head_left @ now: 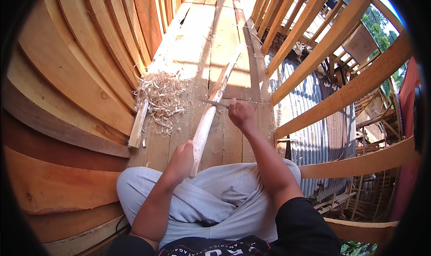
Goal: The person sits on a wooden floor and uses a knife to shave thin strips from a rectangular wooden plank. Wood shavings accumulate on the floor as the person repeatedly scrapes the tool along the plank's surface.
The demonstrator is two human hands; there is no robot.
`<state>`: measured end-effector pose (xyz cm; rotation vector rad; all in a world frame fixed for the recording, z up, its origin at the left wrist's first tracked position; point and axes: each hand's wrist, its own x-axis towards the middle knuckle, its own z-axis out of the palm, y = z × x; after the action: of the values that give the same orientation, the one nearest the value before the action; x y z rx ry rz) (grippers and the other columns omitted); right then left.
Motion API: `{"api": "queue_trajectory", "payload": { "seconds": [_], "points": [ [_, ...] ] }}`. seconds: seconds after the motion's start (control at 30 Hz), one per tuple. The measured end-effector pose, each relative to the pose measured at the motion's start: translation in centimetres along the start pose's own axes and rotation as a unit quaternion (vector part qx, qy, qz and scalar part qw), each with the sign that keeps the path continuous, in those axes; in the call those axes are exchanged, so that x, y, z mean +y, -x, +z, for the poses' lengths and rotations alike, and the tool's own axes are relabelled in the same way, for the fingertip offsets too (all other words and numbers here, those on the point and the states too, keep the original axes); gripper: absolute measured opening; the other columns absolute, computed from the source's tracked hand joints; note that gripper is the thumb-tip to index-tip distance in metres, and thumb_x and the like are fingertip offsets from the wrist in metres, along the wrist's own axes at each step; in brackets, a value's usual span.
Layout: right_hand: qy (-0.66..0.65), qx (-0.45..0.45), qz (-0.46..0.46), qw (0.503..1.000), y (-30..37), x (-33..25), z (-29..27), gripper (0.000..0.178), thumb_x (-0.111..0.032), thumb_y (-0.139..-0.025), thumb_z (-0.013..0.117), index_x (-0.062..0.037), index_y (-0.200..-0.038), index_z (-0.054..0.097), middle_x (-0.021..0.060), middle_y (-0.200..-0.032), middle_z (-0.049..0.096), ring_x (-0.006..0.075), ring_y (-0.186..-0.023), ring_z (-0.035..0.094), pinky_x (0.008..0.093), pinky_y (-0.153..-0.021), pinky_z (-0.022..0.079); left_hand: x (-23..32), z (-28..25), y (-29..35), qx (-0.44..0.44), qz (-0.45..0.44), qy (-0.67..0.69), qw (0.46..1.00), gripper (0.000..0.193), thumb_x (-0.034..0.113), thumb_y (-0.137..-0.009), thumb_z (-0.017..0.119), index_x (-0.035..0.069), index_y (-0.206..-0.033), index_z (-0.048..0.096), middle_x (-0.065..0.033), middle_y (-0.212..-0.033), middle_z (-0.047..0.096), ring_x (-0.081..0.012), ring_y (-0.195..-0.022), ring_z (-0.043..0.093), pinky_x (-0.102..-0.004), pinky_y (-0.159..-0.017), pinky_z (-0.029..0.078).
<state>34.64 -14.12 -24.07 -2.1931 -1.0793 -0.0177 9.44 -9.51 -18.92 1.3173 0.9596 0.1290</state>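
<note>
A long, pale wooden stick (pixel 205 121) slants away from my lap over the plank floor, its far part in bright sun. Near its lower end, my left hand (pixel 181 160) is closed around it. My right hand (pixel 241 114) grips the handle of a knife (pixel 215 103). The narrow blade lies across the stick at about its middle, pointing left. The knife handle is mostly hidden inside my fist. The stick's surface looks whittled, with lighter and browner patches.
Curly wood shavings (pixel 164 92) are heaped on the left, beside a short wood piece (pixel 139 123). Upright boards (pixel 85 76) line the left side. Slanting wooden rails (pixel 323 47) bound the right, with corrugated metal sheets (pixel 314 116) below. My crossed legs (pixel 211 193) are close under the stick.
</note>
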Motion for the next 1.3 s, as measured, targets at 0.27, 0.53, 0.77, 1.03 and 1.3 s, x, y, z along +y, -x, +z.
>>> {"api": "queue_trajectory", "payload": {
  "seconds": [0.27, 0.53, 0.77, 1.03, 1.3],
  "points": [
    [0.004, -0.015, -0.067, 0.998, 1.0, -0.4, 0.9, 0.055, -0.031, -0.095, 0.038, -0.0005, -0.053, 0.056, 0.0217, -0.051, 0.053, 0.0394, -0.049, 0.055, 0.0505, -0.053, 0.044, -0.8, -0.6, 0.5, 0.026, 0.056, -0.084, 0.995, 0.05, 0.033, -0.101, 0.028, -0.006, -0.091, 0.057, -0.0153, -0.075, 0.058, -0.0212, -0.065, 0.057, -0.0379, -0.062, 0.048],
    [0.033, -0.075, -0.129, 0.988, 2.3, -3.1, 0.2, 0.058, -0.031, -0.096, 0.036, 0.0012, -0.054, 0.056, 0.023, -0.051, 0.051, 0.0403, -0.05, 0.055, 0.051, -0.053, 0.043, -0.3, -0.6, 0.8, 0.045, 0.055, -0.074, 0.995, 0.048, 0.033, -0.101, 0.03, -0.005, -0.091, 0.057, -0.0135, -0.074, 0.058, -0.0214, -0.063, 0.058, -0.0374, -0.06, 0.049],
    [-0.035, -0.083, -0.004, 0.996, 2.4, -3.6, 1.4, 0.056, -0.031, -0.096, 0.037, 0.0032, -0.058, 0.059, 0.0252, -0.055, 0.054, 0.0449, -0.052, 0.055, 0.0519, -0.055, 0.046, 0.3, -1.7, 0.1, -0.129, -0.093, 0.213, 0.964, 0.042, 0.039, -0.102, 0.026, 0.007, -0.099, 0.053, -0.0025, -0.057, 0.046, -0.0126, -0.038, 0.045, -0.0272, -0.034, 0.037],
    [-0.005, -0.05, 0.007, 0.999, 1.5, -1.1, 1.3, 0.054, -0.032, -0.095, 0.039, 0.0036, -0.06, 0.06, 0.0246, -0.056, 0.055, 0.0433, -0.052, 0.056, 0.0512, -0.054, 0.045, 0.8, -1.5, -0.2, -0.202, -0.143, 0.362, 0.899, 0.04, 0.039, -0.102, 0.024, 0.009, -0.102, 0.05, -0.0008, -0.055, 0.042, -0.0121, -0.034, 0.041, -0.0259, -0.03, 0.034],
    [-0.002, -0.021, 0.004, 1.0, 1.1, -0.5, 1.3, 0.052, -0.031, -0.095, 0.038, 0.0, -0.061, 0.062, 0.0236, -0.057, 0.056, 0.0427, -0.053, 0.057, 0.0502, -0.056, 0.047, 0.7, -1.3, -0.4, -0.254, -0.16, 0.396, 0.868, 0.039, 0.039, -0.102, 0.024, 0.009, -0.102, 0.049, -0.0012, -0.055, 0.041, -0.0117, -0.035, 0.041, -0.0256, -0.03, 0.033]
  ]
}}
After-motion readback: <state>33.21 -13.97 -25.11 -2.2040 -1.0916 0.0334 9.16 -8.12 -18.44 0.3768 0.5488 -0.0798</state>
